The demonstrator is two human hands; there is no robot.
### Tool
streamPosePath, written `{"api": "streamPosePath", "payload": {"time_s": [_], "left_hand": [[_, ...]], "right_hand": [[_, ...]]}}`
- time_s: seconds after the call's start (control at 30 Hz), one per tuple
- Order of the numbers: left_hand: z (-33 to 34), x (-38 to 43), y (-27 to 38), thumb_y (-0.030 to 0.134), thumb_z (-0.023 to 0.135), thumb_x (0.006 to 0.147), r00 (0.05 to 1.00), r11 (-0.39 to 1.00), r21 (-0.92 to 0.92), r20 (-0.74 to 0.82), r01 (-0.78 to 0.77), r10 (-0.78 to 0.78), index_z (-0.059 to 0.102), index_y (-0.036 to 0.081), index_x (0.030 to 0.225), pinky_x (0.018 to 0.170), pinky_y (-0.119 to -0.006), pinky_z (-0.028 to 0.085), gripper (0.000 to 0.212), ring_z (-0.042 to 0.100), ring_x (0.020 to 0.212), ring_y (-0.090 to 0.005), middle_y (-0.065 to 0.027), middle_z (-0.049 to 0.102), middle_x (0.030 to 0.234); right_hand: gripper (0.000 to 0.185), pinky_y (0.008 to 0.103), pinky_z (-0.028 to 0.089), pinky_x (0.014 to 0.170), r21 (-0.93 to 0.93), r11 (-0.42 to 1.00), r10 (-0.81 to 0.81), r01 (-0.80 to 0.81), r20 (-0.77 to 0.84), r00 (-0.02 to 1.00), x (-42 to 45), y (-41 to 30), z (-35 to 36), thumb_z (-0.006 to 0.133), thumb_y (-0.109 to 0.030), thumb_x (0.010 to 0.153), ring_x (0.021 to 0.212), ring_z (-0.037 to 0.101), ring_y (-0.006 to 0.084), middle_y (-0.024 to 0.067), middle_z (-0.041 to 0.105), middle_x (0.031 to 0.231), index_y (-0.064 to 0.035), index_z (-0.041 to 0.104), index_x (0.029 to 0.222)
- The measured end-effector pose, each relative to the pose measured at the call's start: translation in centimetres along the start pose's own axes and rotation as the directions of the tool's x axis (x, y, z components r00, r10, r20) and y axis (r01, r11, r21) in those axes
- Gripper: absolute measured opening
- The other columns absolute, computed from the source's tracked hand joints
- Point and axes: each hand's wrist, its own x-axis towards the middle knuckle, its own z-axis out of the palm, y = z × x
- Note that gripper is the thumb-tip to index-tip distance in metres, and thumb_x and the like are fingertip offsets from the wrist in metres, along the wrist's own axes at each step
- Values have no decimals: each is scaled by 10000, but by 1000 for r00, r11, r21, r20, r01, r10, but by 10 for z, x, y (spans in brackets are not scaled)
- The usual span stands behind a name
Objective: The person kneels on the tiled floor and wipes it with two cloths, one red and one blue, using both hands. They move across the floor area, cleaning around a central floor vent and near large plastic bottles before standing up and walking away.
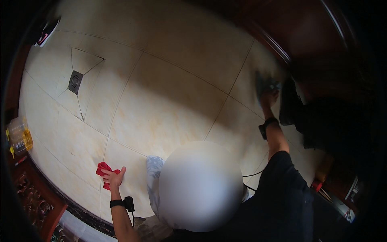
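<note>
On the tiled floor (169, 87) at lower left, my left hand (115, 179) rests over a bunched red cloth (104, 166). Its fingers and thumb are spread, with cloth showing on several sides. My right hand (268, 97) reaches out to the upper right, blurred by motion. It has a grey-blue item (260, 84), which looks like a cloth, low over the floor. Whether that cloth touches the tiles cannot be made out. A dark shoe-like shape (287, 104) is close beside this hand. Both wrists carry black strapped devices.
A metal floor drain (75, 81) sits at upper left. Dark shoes (48, 33) are beyond it. Plastic bottles (21, 136) and carved wooden furniture (36, 193) line the left edge. Dark red wooden furniture (305, 27) borders the upper right. A blurred disc covers the lower middle.
</note>
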Motion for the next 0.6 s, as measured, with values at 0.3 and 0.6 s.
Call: {"api": "streamPosePath", "payload": {"time_s": [0.3, 0.6], "left_hand": [[2, -5, 0, 633, 793, 567, 1000, 993, -117, 14, 19, -18, -215, 99, 1454, 1031, -684, 191, 1444, -76, 1393, -501, -358, -101, 1487], [-6, -14, 4, 555, 849, 538, 999, 980, -197, 32, 3, 3, -206, 71, 1450, 1035, -688, 174, 1476, -91, 1387, -505, -349, -125, 1484]], "right_hand": [[615, 432, 298, 1061, -212, 947, -206, 242, 179, 962, 99, -190, 15, 432, -518, 921, 1312, 349, 295, 144, 387, 1448, -49, 514, 1310], [535, 458, 332, 1036, 208, 643, -659, 737, -339, 671, -25, -445, -108, 416, -449, 959, 1232, 442, 336, 167, 438, 1401, -10, 564, 1228]]}}
